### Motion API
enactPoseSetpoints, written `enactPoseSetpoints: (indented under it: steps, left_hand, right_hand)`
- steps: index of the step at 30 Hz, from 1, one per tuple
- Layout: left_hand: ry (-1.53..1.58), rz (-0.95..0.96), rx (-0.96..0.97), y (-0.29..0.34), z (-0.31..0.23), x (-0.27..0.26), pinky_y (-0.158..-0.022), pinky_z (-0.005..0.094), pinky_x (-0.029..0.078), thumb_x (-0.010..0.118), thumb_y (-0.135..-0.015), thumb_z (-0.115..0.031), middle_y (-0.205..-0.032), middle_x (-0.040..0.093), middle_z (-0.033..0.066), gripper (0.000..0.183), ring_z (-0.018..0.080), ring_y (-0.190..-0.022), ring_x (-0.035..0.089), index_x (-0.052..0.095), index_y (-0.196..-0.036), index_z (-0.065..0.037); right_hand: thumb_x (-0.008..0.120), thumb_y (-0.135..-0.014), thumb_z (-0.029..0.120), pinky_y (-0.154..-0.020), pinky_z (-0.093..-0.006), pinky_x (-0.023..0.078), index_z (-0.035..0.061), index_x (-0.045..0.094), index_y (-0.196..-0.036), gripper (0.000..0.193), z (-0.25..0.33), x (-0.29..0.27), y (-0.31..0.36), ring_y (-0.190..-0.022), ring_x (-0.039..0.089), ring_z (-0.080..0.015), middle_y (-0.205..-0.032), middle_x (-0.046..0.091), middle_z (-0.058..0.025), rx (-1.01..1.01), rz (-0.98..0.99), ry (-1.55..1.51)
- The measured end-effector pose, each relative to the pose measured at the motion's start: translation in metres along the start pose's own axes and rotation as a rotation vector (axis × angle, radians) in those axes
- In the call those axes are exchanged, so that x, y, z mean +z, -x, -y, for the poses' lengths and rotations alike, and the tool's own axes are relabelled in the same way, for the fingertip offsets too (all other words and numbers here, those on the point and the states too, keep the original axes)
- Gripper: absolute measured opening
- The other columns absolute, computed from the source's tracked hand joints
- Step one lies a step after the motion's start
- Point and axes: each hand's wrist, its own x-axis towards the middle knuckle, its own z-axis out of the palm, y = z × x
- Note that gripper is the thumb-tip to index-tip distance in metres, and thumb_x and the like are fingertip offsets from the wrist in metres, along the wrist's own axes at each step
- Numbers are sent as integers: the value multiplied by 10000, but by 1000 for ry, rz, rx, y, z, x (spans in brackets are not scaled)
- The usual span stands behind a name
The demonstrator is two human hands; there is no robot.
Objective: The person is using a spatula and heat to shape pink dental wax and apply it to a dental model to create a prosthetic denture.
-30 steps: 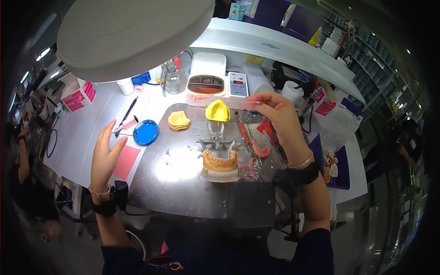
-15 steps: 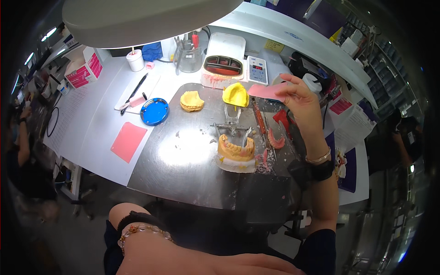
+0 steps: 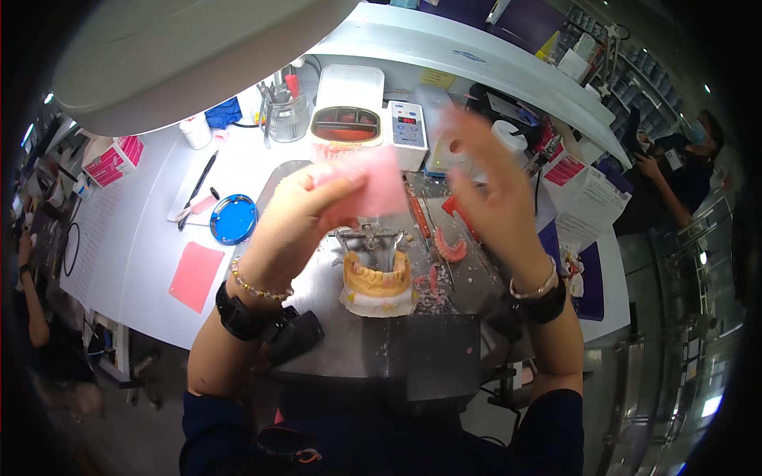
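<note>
My left hand (image 3: 298,214) pinches a thin pink wax sheet (image 3: 385,186) between thumb and fingers, above the middle of the metal work plate. Smeared by motion, my right hand (image 3: 496,198) is raised to the right of the sheet, thumb and fingers apart, with nothing seen in it. Below the sheet, a tan dental cast (image 3: 377,276) with a white base sits at a metal articulator (image 3: 369,236). A pink denture (image 3: 451,248) and an orange-handled tool (image 3: 418,214) lie to its right. The yellow and tan casts behind are hidden by my left hand and the sheet.
A wax heater (image 3: 349,83) and its control box (image 3: 407,131) stand at the back, beside a glass jar of tools (image 3: 286,115). Leftward lie a blue ring-shaped lid (image 3: 233,219) and another pink wax sheet (image 3: 195,276). A lamp (image 3: 198,55) overhangs; a person (image 3: 675,170) is at far right.
The wax sheet has passed from my right hand to my left, which has risen from the lower edge. My right hand has opened beside it. The view has shifted slightly.
</note>
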Motion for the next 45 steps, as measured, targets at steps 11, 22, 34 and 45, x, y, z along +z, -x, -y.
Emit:
enactPoseSetpoints:
  steps: [11, 22, 34, 45]
  left_hand:
    - [263, -489, 180, -18, 18, -61, -691, 300, 481, 673, -831, -162, -951, 621, 38, 232, 128, -847, 571, 595, -1016, -46]
    - [448, -407, 81, -28, 34, -61, -792, 351, 466, 639, -857, -162, -1019, 604, 80, 273, 184, -917, 556, 545, -1086, -49]
    - [413, -437, 139, -22, 32, -58, -774, 310, 448, 649, -846, -175, -1014, 615, 51, 268, 143, -917, 555, 569, -1077, -65]
    - [407, -393, 130, -21, 30, -63, -797, 329, 459, 628, -867, -172, -1034, 610, 55, 302, 157, -932, 560, 542, -1132, -55]
  right_hand:
    - [663, -753, 122, -873, -417, 431, 95, 532, -1162, 430, -173, -88, -31, -980, 591, -285, -1088, 598, -110, 511, -2, 1167]
    - [555, -892, 256, -641, -306, 479, -15, 632, -878, 282, -167, -98, -54, -663, 632, -238, -683, 632, -139, 384, -154, 1187]
    - [541, -892, 109, -622, -312, 424, 37, 564, -897, 76, -29, 36, -17, -701, 568, -233, -819, 586, -101, -110, 22, 92]
    - [576, -847, 52, -636, -338, 414, 29, 563, -853, 28, -19, 40, -8, -719, 525, -245, -804, 553, -90, -155, 32, -11]
